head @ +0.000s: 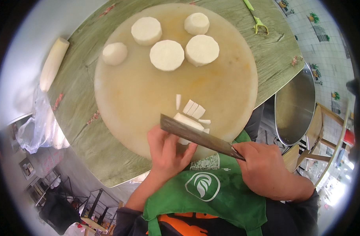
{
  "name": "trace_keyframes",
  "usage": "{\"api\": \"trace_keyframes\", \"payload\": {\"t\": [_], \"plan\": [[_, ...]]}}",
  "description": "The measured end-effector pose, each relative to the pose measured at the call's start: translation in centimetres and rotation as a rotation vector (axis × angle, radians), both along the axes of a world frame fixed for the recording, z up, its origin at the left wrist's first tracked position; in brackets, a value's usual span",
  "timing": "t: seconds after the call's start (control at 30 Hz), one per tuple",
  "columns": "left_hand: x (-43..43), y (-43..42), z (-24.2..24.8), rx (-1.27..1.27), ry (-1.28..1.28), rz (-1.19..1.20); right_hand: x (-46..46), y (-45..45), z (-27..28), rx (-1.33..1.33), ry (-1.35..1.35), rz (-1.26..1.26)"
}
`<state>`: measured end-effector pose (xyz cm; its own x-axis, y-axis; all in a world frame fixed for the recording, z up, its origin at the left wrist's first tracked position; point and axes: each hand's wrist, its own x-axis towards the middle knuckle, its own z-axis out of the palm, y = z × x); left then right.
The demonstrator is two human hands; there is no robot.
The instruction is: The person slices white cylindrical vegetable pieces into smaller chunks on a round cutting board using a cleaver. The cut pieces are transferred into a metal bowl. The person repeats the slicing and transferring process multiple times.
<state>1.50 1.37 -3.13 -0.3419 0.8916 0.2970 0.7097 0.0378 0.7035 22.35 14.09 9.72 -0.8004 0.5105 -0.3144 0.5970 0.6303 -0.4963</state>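
My right hand (259,168) grips the handle of a cleaver (197,134), whose blade slants up to the left over the near part of a round cutting board (132,97). Close behind the blade, my left hand (168,150) steadies a white vegetable piece, probably peeled daikon, mostly hidden by the blade and fingers. A cut slab (188,122) lies along the blade's far side. Beyond it are several small cut strips (193,108) and one separate sliver (178,101). Several thick peeled rounds stand toward the board's far side, among them a large round (167,55) and a smaller end piece (114,53).
A green-handled peeler (258,25) lies on the wood-patterned table (274,59) at upper right. One long white radish (54,65) rests at the left edge, above a plastic bag (38,126) of more. A large metal pot (295,106) stands right of the table, near a wooden chair (315,141).
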Motion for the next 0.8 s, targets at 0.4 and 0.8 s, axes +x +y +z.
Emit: {"api": "trace_keyframes", "payload": {"t": [0.4,0.8], "plan": [[-0.3,0.3,-0.3,0.094,-0.007,-0.024,-5.1,1.1,-3.1,-0.038,0.046,-0.020],[-0.3,-0.2,-0.4,0.102,-0.026,-0.001,-4.1,-0.5,-0.8,-0.030,-0.123,0.072]]}}
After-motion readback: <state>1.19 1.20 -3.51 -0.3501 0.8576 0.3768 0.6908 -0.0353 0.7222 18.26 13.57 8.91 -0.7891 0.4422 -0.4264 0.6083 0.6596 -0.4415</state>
